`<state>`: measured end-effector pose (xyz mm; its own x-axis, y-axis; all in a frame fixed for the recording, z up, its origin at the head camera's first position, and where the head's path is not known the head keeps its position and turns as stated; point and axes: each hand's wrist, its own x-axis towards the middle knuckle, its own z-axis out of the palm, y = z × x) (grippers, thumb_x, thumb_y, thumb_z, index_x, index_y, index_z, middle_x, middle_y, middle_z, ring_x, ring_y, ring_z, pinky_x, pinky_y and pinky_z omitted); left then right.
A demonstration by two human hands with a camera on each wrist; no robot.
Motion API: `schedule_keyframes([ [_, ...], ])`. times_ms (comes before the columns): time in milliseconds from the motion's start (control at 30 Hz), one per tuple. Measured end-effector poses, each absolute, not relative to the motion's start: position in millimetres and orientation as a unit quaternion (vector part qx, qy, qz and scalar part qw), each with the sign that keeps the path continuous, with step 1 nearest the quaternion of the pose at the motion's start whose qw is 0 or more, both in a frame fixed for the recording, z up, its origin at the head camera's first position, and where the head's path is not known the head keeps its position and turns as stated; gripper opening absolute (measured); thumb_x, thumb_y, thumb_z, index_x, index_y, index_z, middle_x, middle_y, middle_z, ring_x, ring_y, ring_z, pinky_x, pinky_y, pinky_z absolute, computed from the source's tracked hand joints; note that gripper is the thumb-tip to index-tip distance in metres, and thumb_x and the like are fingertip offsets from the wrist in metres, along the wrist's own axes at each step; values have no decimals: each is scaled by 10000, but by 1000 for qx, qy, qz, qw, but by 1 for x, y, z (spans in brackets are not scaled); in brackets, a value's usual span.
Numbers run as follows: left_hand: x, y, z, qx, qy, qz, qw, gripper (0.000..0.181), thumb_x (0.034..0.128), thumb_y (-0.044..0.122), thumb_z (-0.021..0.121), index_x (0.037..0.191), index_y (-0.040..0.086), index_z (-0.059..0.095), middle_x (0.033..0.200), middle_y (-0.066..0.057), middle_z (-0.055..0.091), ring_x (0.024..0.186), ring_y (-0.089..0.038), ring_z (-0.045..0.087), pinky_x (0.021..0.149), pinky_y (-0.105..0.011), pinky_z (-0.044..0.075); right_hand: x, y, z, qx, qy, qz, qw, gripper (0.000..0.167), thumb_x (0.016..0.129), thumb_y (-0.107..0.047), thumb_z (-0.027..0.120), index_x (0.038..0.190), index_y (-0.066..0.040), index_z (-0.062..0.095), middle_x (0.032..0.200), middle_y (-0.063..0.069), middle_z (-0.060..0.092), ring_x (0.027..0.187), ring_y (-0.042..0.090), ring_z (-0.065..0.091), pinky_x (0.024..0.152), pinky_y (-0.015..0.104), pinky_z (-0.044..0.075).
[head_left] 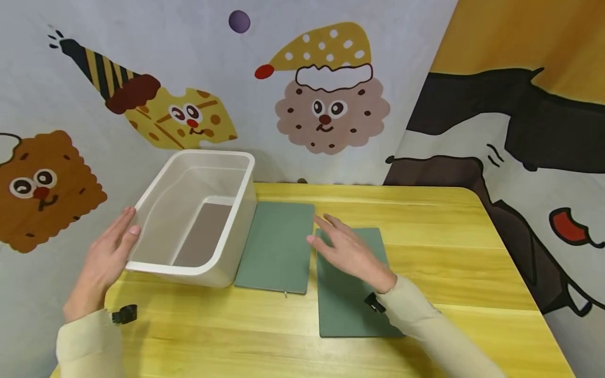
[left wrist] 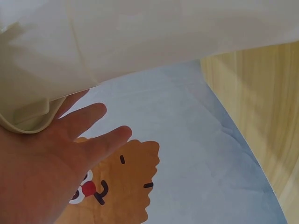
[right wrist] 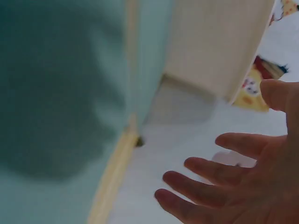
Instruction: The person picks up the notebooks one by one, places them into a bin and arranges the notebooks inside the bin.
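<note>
At the table's left stands a white plastic bin (head_left: 244, 210) with a grey-brown rectangle (head_left: 203, 236) on its floor. My left hand (head_left: 106, 252) touches the bin's near left corner, its thumb at the rim. In the left wrist view, this hand's fingers (left wrist: 105, 144) spread straight outside the bin wall (left wrist: 154, 42). A flat green notebook-like thing (head_left: 279, 247) lies right of the bin, a small tab at its near edge. My right hand (head_left: 350, 249) hovers, fingers extended and holding nothing, over a second green flat thing (head_left: 354, 310). In the right wrist view, its fingers (right wrist: 210, 186) are apart.
The yellow wood-grain table (head_left: 463, 252) has a rounded far right corner. A printed cloth (head_left: 198, 31) with cartoon biscuit and cheese faces hangs behind and to the left. Another large print covers the right side.
</note>
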<state>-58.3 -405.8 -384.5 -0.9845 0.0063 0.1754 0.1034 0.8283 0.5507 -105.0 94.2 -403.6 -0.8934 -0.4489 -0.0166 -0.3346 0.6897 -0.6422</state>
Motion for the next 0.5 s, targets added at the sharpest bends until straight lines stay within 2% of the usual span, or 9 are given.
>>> schedule_keyframes([
  [233, -56, -406, -383, -26, -954, -287, 80, 568, 1139, 316, 308, 1666, 134, 202, 1720, -148, 134, 1511, -567, 134, 1180, -738, 49, -96, 162, -436, -151, 945, -284, 61, 749, 1021, -578, 564, 1600, -127, 414, 1575, 221, 440, 1392, 454, 472, 1030, 677, 432],
  [400, -57, -406, -385, -21, -956, -283, 76, 570, 1140, 319, 307, 1664, 120, 203, 1714, -174, 144, 1505, -576, 138, 1170, -750, 62, -85, 201, -452, -118, 957, -257, 65, 764, 1026, -580, 554, 1586, -77, 423, 1509, 273, 488, 1317, 490, 519, 971, 672, 464],
  [500, -59, -406, -384, -20, -956, -282, 73, 575, 1140, 326, 304, 1664, 117, 197, 1713, -178, 139, 1509, -572, 128, 1171, -749, 57, -78, 218, -458, -102, 960, -249, 70, 770, 1034, -558, 554, 1577, -30, 417, 1439, 305, 530, 1244, 480, 566, 922, 631, 499],
])
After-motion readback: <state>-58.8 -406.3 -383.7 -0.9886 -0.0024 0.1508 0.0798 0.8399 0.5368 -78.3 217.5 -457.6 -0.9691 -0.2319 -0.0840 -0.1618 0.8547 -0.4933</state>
